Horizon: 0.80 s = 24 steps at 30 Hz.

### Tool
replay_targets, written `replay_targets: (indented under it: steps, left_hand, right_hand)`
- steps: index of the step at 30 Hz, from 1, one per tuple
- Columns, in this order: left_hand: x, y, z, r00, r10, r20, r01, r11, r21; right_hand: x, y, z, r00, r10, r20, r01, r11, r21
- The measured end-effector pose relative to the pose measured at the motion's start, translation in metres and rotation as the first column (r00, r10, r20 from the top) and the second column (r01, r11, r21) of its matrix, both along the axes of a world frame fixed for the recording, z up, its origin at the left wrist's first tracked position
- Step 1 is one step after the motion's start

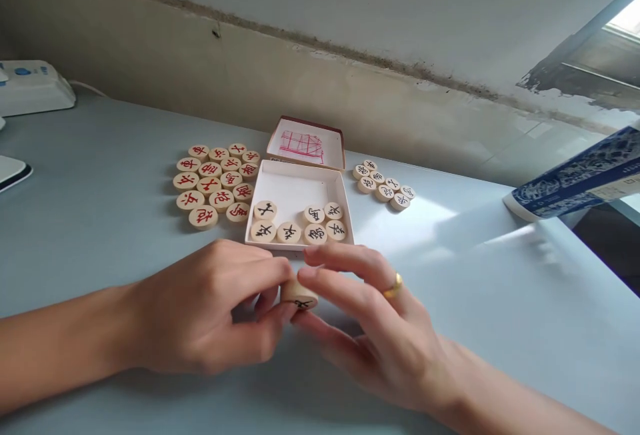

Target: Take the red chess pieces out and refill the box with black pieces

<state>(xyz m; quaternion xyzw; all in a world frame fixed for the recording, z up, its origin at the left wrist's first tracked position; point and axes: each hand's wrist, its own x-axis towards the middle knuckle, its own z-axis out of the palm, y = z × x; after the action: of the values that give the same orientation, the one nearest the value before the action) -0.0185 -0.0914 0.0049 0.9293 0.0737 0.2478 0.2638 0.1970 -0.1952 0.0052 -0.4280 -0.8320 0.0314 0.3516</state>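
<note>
A round wooden Chinese chess piece with a black character is held tilted just in front of the open box. My left hand pinches its left side between thumb and fingers. From the right, my right hand, with a gold ring, has thumb and index fingertips on the same piece, its other fingers bent above. Behind both hands stands the white box. Several black-character pieces lie face up along its front and sides.
Left of the box, red-character pieces lie in a cluster. More black-character pieces sit to the right. The box lid rests behind, against the box. A blue patterned object lies at right; a white device is far left.
</note>
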Motion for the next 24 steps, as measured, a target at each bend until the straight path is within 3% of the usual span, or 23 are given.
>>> replay_targets:
  steps: [3, 6, 11, 17, 21, 24]
  left_hand:
    - [0.0, -0.0015, -0.003, 1.0, 0.017, 0.012, -0.016, 1.0, -0.011]
    - [-0.0001, -0.0025, -0.0054, 0.999, 0.037, 0.008, -0.038, 0.995, 0.095]
    - [0.0002, -0.0002, -0.0055, 1.0, 0.014, -0.027, -0.01, 0.991, 0.132]
    - [0.0002, 0.0005, -0.0067, 1.0, 0.008, -0.015, -0.006, 0.99, 0.14]
    - [0.0005, -0.0032, -0.0079, 0.999, 0.03, 0.023, -0.033, 0.987, 0.156]
    - [0.0021, -0.0055, -0.0072, 0.996, 0.067, 0.055, -0.076, 0.982, 0.172]
  right_hand:
    - [-0.0017, 0.0029, -0.0062, 0.995, 0.013, -0.1, -0.024, 0.993, -0.113]
    - [-0.0033, 0.0036, -0.0094, 0.987, 0.03, -0.161, -0.067, 0.97, -0.233]
    - [-0.0032, 0.0013, -0.0099, 0.984, 0.017, -0.18, -0.061, 0.968, -0.242]
    - [-0.0036, 0.0052, -0.0096, 0.964, 0.078, -0.255, -0.147, 0.953, -0.266]
    - [-0.0035, 0.0082, -0.0078, 0.905, 0.125, -0.407, -0.274, 0.902, -0.334]
    - [-0.0026, 0.01, -0.0051, 0.858, 0.074, -0.508, -0.313, 0.859, -0.404]
